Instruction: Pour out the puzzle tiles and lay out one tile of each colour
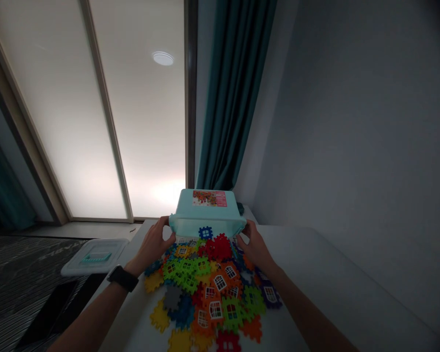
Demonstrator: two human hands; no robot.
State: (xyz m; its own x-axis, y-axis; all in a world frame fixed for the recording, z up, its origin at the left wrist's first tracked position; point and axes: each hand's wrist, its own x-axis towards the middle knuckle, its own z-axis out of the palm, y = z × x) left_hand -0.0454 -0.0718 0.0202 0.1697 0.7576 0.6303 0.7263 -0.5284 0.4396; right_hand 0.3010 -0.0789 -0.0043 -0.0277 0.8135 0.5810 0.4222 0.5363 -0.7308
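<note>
Both hands (157, 242) (254, 243) pinch the tipped tub (207, 214) by its ends, at the far edge of the blocks (220, 282) on the counter (297, 254). Pouring seems the step; next likely needs steady lifting. Its inside is hidden.

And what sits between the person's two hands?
In the head view, a tipped pale blue tub, held by the left hand and right hand, plus some colourful toothed pieces at its open side.

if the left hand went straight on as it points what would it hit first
The pale turquoise tub: the left hand appears to grip its left end, so that comes first. It might also brush the plastic pieces, though depth there is unclear.
</note>
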